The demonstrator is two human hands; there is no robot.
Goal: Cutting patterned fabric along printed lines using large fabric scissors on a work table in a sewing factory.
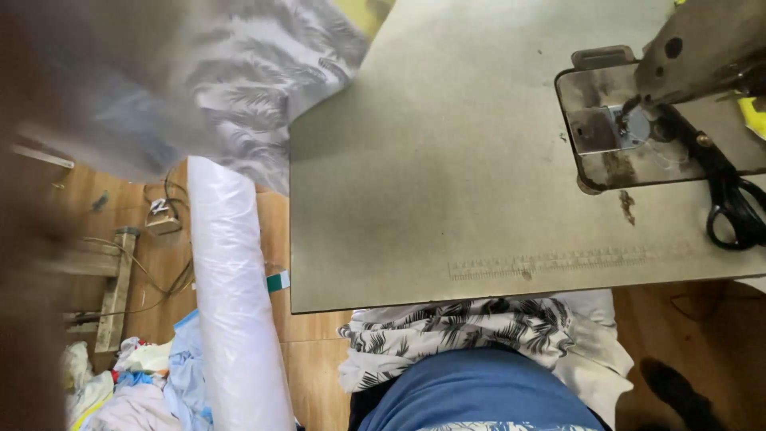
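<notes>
Much hidden: a large brown blur fills the left edge of the view, very close to the camera; it may be an arm or hand, but its shape cannot be made out.
Hands: neither hand shows clearly, so whether either grip is spread, pressed together or pinching cloth cannot be told.
Raised fabric (239, 88): grey-white cloth with a leaf print, blurred, at the far left, its edge overlapping the far left corner of the tabletop (447, 160); what holds it up is hidden by the blur.
Lap fabric (455, 331): white cloth with a black palm print, bunched at the near edge of the tabletop, partly tucked under it and lying on the person's blue-clad lap (479, 395).
Sewing machine (702, 48): cut off at the far right corner; only its head and metal plate (622, 136) show, the needle area small and dim.
Scissors (726, 191): black, lying on the tabletop at the right, blades towards the plate, one handle loop near the frame edge.
White roll (235, 303): plastic-wrapped, standing left of the tabletop, its lower end cut off.
Floor (307, 335): wooden, with cloth scraps (152, 383) heaped at the near left.
</notes>
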